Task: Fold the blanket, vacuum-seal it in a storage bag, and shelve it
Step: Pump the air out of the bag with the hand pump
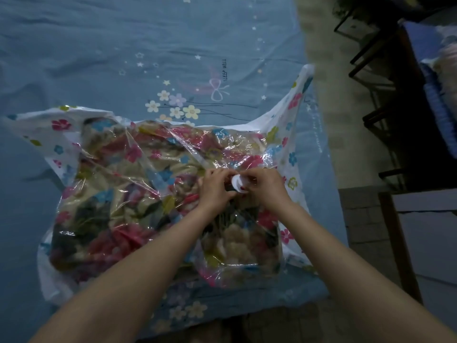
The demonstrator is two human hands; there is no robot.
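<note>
- Far left, the blue bedsheet [74, 58] lies spread wide over the bed, a little rumpled, with small stars and pale flowers printed toward its middle and the words "SLEEP WELL" beside a bow.
- On the sheet, near the bed's front edge, sits the storage bag [59, 144], clear plastic on top with a white, flower-printed border; its left corner flares out flat and loose.
- Inside the bag the folded blanket [111, 194] fills the middle as a thick floral bundle in cream, pink, blue and dark green, the plastic creased and shiny over it.
- The left hand [215, 186] reaches in from below, fingers curled, pinching at the edge of the small white valve cap [238, 183] on top of the bag.
- That round white cap stands between the two hands, right of the bag's middle, partly hidden by fingers; I cannot tell whether it is seated on the valve or lifted off.
- The right hand [265, 185] meets it from the other side, fingers bent around the cap and touching the left hand's fingertips.
- The bag's right corner rises up and away, tilted toward the bed's edge.
- Far right, beyond the bed, a dark metal rack [385, 107] stands on the tiled floor [366, 219], dim and hard to make out.
</note>
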